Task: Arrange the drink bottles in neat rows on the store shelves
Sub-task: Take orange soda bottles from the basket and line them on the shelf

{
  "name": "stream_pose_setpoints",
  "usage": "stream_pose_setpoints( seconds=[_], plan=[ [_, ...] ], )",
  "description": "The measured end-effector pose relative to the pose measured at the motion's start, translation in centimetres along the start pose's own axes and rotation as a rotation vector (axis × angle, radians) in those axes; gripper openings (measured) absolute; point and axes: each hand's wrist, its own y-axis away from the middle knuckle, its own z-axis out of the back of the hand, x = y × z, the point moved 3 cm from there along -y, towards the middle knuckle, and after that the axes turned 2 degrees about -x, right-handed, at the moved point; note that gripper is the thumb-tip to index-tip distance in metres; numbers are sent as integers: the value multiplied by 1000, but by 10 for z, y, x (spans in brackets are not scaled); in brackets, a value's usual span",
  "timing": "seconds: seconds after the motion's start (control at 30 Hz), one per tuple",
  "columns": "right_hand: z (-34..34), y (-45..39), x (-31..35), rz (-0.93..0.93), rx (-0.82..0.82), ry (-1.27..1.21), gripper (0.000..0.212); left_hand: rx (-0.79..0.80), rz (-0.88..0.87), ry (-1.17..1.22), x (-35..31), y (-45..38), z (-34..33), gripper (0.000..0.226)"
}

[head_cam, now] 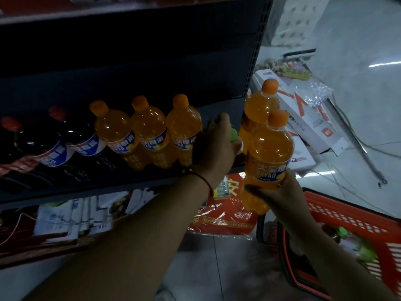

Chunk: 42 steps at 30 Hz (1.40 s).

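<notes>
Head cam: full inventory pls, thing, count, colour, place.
orange soda bottles: 3, orange, standing in a row on the shelf
dark soda bottles: 2 visible, near-black with red caps, left end of that row
held orange bottles: 2, orange, off the shelf's right end
shelf: 1, dark metal
basket: 1, red, floor lower right
boxes: a few, white, floor right of the shelf
left hand: on the shelf, by a green cap
right hand: gripping the front held bottle
</notes>
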Motion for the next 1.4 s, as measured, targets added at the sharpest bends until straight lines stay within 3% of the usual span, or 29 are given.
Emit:
stream_pose_setpoints(
  seconds=[0.13, 0.3, 0.43, 0.7, 0.9, 1.03, 1.17, 1.3, 1.4],
  plan=[
    [4, 1, 8, 27, 10, 6, 57, -50, 254, 232, 11, 32, 27, 29],
    [-7, -2, 13, 2, -33, -21, 58, -83, 283, 234, 33, 93, 56, 26],
    [-30, -20, 22, -8, -92, -56, 49, -73, 404, 239, 60, 113, 77, 25],
    [-84, -65, 31, -8, -231, -5, 67, -156, 515, 294, 103, 133, 104, 23],
    [-108, -76, 29, 4, -212, 4, 75, -170, 541, 294, 114, 140, 105, 26],
    [-107, -84, 34, 5, -208, 57, 66, -150, 562, 338, 109, 144, 108, 24],
    [-109, -77, 38, -60, -112, 156, 63, -138, 550, 362, 100, 146, 114, 23],
    [-108, -38, 42, -170, 22, 62, 52, -126, 527, 344, 82, 148, 134, 25],
    [-100, 20, 69, -294, 211, -68, 44, -77, 487, 328, 59, 148, 165, 24]
  ],
)
